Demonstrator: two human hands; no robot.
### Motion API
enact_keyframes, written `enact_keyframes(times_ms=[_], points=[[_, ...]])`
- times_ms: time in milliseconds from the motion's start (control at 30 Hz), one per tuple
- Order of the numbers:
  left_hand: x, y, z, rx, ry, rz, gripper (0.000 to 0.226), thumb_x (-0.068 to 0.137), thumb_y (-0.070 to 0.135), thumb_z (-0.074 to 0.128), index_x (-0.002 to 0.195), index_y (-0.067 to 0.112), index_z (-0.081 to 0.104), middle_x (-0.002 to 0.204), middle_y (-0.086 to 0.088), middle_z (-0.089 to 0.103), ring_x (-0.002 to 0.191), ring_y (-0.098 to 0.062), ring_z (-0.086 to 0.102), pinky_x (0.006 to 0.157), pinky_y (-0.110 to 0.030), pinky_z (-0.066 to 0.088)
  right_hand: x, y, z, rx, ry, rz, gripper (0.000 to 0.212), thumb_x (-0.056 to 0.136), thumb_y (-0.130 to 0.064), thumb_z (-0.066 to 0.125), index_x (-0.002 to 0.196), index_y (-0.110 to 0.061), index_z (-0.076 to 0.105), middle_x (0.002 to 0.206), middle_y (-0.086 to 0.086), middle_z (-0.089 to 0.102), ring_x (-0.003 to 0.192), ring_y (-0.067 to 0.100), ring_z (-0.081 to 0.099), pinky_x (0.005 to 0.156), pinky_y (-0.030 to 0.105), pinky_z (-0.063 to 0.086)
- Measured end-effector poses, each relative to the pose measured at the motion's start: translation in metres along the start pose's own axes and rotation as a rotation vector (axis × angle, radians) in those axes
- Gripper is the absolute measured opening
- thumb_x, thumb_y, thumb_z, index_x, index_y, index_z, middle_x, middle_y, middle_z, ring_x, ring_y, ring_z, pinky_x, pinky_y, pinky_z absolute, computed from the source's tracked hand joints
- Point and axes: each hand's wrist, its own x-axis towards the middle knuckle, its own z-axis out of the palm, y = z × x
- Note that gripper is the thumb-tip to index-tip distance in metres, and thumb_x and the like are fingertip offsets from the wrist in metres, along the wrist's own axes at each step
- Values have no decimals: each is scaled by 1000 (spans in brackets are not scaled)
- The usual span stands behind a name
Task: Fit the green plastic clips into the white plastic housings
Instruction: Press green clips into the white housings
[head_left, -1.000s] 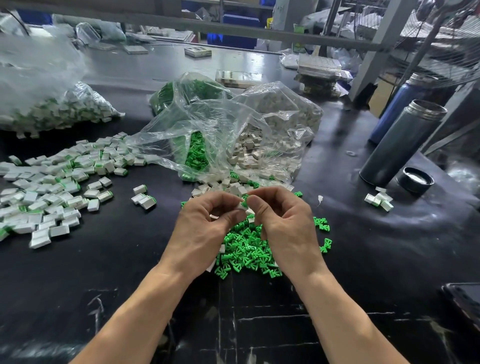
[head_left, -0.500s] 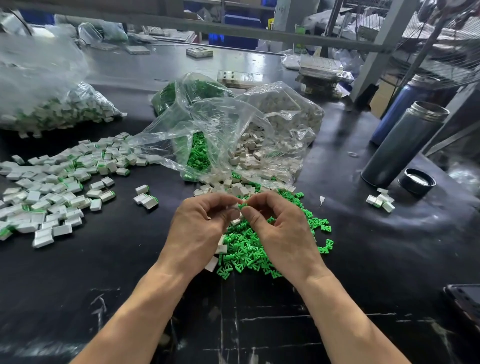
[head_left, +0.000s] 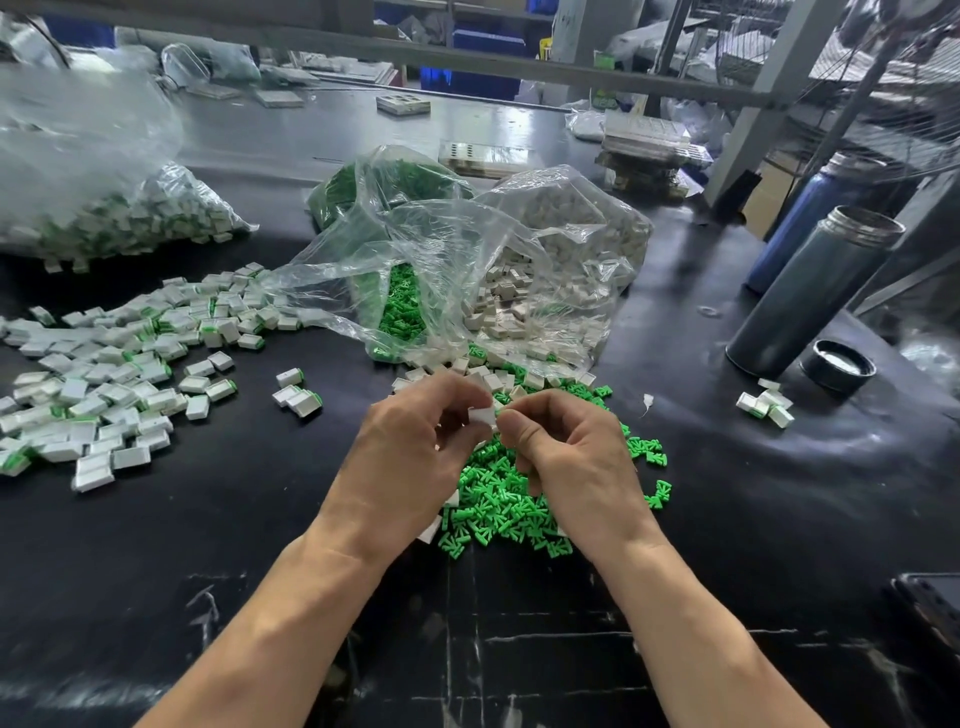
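The green clip (head_left: 500, 412) is mostly hidden between pinching fingers (head_left: 524, 431); the dark device (head_left: 932, 605) (lower right) is cut off.

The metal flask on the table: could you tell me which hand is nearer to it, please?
Right. The right hand lies between the metal flask and the left hand, which is farther off on the opposite side.

On the black tabletop (head_left: 156, 545), a tall grey metal flask (head_left: 810, 296) stands open beside its round black cap (head_left: 837, 365), a blue bottle (head_left: 802, 218) behind.
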Motion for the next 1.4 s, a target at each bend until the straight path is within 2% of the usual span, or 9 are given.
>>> enact_keyframes(times_ms=[133, 267, 500, 600, 800, 1133, 1400], points=[[1, -4, 0, 18, 14, 68, 28, 83, 7, 81, 94, 31, 72, 90, 17, 69, 83, -7, 67, 72, -23, 53, -1, -2, -3, -7, -55, 3, 11, 95, -23, 75, 86, -29, 74, 78, 4, 72, 64, 7, 60, 58, 22, 49], [1, -10, 1, 5, 0, 102, 28, 84, 2, 79, 95, 28, 74, 89, 16, 68, 82, -6, 68, 73, -26, 54, -1, -3, -3, -29, -79, -9, 13, 95, -20, 75, 84, -27, 73, 72, -4, 68, 62, 5, 58, 57, 20, 46], [2, -9, 4, 30, 9, 203, 23, 84, -2, 77, 99, 15, 79, 92, 10, 72, 84, -7, 69, 75, -32, 56, -1, -2, -4, 38, -75, 77, 11, 93, -22, 77, 82, -23, 75, 68, -1, 66, 57, 10, 56, 53, 28, 48], [2, -9, 3, 27, -5, 226, 23, 85, -3, 77, 100, 13, 79, 92, 9, 72, 83, -8, 70, 76, -34, 58, 1, -3, -8, 43, -117, 97, 13, 94, -20, 76, 81, -22, 76, 67, -2, 66, 56, 11, 55, 51, 26, 48], [3, -13, 3, 34, -44, 269, 23, 86, -5, 75, 102, 12, 78, 91, 7, 72, 82, -6, 70, 73, -31, 58, 3, -1, -12, 51, -161, 135, 15, 94, -17, 76, 78, -18, 76, 66, -2, 65, 56, 11, 55, 49, 25, 47], [4, -17, 3, 14, -91, 275, 24, 88, -3, 74, 101, 16, 78, 90, 6, 72, 85, -10, 71, 75, -33, 58, 5, -3, -15, 147, -214, 219, 18, 91, -10, 77, 74, -15, 76, 64, 3, 64, 53, 13, 54, 45, 26, 46], [5, -16, 4, -5, -81, 285, 25, 86, -5, 75, 100, 15, 79, 90, 5, 73, 83, -10, 71, 73, -31, 59, 5, -3, -17, 173, -245, 219, 21, 92, -10, 76, 73, -18, 77, 65, 3, 64, 53, 13, 54, 46, 25, 46]])
